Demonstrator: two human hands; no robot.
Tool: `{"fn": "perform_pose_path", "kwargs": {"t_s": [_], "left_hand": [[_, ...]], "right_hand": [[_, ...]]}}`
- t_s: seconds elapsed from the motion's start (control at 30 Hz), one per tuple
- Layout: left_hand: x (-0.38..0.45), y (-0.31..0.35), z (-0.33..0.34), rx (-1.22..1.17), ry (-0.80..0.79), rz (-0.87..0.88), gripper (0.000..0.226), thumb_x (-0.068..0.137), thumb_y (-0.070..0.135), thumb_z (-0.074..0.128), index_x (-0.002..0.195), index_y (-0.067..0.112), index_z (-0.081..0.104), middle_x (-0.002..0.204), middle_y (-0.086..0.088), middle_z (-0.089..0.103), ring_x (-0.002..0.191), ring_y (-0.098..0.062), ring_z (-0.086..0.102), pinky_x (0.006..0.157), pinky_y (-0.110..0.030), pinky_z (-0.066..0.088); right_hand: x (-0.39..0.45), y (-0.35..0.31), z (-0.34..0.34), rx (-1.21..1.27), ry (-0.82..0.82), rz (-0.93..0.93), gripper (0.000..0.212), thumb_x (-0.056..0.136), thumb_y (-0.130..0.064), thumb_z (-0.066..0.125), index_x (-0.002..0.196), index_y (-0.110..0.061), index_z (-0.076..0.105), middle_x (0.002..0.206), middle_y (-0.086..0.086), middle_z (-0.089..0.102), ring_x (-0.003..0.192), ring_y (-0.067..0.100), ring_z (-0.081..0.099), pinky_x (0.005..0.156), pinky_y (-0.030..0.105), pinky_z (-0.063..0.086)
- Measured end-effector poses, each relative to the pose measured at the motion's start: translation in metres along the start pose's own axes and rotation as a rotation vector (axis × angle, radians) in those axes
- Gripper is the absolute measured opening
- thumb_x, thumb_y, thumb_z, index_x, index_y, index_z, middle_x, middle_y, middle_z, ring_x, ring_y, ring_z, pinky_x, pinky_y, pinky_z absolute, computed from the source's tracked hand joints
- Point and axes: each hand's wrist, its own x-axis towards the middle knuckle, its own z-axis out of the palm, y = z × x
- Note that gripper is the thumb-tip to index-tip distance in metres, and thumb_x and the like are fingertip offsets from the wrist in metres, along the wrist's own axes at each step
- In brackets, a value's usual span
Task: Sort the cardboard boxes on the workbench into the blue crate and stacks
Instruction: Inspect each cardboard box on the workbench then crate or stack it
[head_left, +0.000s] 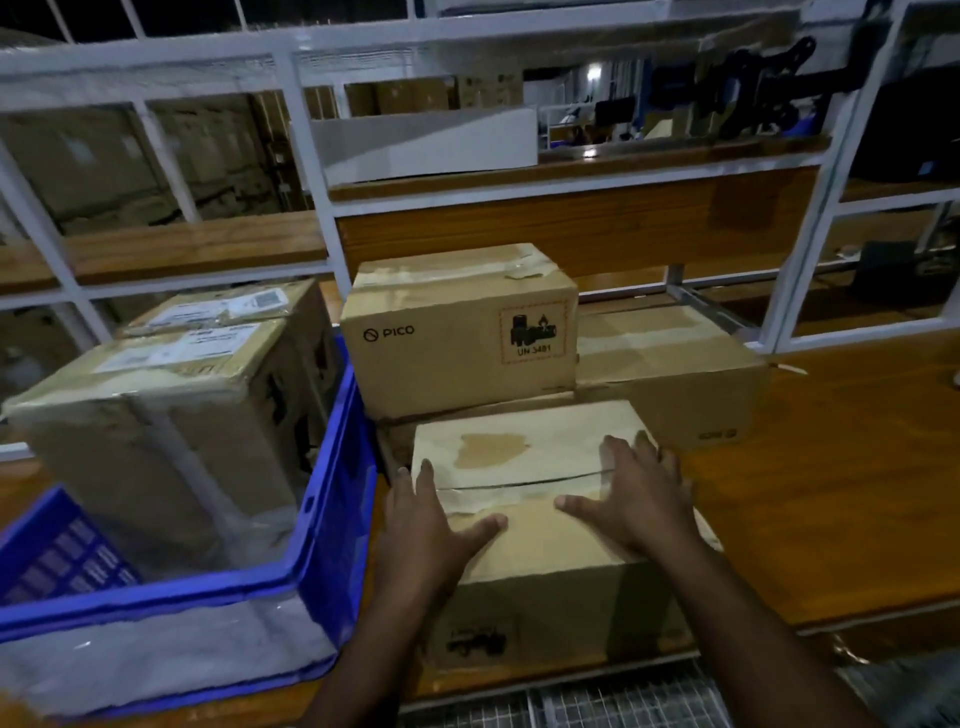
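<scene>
Now both hands, left hand (428, 525) and right hand (636, 499), press the front box (524, 467) (fingers spread)

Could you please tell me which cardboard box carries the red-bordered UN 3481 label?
The PICO box, stacked at the back beside the blue crate; no other box shows it.

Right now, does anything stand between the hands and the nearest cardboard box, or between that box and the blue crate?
Nothing separates them: the left hand and right hand lie flat on the nearest brown cardboard box. Toward the blue plastic crate, only its wall intervenes; two taped cardboard boxes fill its far part.
</scene>
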Motion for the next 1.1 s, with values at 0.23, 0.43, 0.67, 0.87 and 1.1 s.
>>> {"fn": "perform_pose_path", "kwargs": {"t_s": [0.23, 0.43, 0.67, 0.87, 1.1], "left_hand": [[0.005, 0.029, 0.015, 0.281, -0.102, 0.414, 0.064, 0.105, 0.056, 0.030, 0.161, 0.025, 0.021, 0.169, 0.002, 0.013, 0.155, -0.010, 0.005, 0.127, -0.039, 0.002], [0.019, 0.031, 0.018, 0.221, 0.030, 0.408, 0.049, 0.101, 0.051, 0.045, 0.142, 0.026, 0.055, 0.149, 0.005, 0.050, 0.137, -0.014, 0.042, 0.117, -0.035, 0.031], [0.037, 0.041, 0.026, 0.283, -0.069, 0.455, 0.059, 0.107, 0.029, 0.030, 0.162, 0.015, 0.013, 0.170, -0.003, 0.012, 0.156, -0.013, 0.005, 0.127, -0.039, 0.002], [0.045, 0.039, 0.027, 0.350, -0.114, 0.444, 0.058, 0.107, 0.033, 0.024, 0.162, 0.015, 0.013, 0.170, -0.002, 0.011, 0.156, -0.010, 0.003, 0.127, -0.039, -0.002], [0.053, 0.011, 0.010, 0.333, -0.054, 0.218, 0.100, 0.090, 0.083, 0.026, 0.162, 0.016, 0.010, 0.170, 0.002, 0.004, 0.156, -0.012, -0.001, 0.126, -0.050, -0.003]], "right_hand": [[0.003, -0.030, 0.019, -0.067, 0.089, -0.402, 0.053, 0.104, -0.046, 0.039, 0.154, -0.031, 0.032, 0.165, -0.001, 0.021, 0.153, 0.016, 0.009, 0.123, 0.050, -0.002], [0.007, -0.034, 0.019, -0.006, 0.133, -0.421, 0.042, 0.102, -0.043, 0.046, 0.142, -0.030, 0.053, 0.157, -0.002, 0.039, 0.146, 0.015, 0.030, 0.123, 0.039, 0.012], [0.018, -0.047, 0.032, -0.063, 0.110, -0.544, 0.054, 0.104, -0.031, 0.039, 0.156, -0.024, 0.029, 0.164, -0.001, 0.026, 0.151, 0.015, 0.017, 0.125, 0.041, 0.009], [0.026, -0.051, 0.030, -0.025, 0.135, -0.496, 0.047, 0.100, -0.031, 0.044, 0.147, -0.025, 0.046, 0.156, -0.003, 0.042, 0.144, 0.013, 0.033, 0.122, 0.037, 0.015], [0.031, -0.005, 0.022, -0.028, 0.157, -0.231, 0.078, 0.097, -0.065, 0.036, 0.158, -0.018, 0.022, 0.166, 0.001, 0.017, 0.154, 0.017, 0.009, 0.125, 0.045, -0.001]]}}
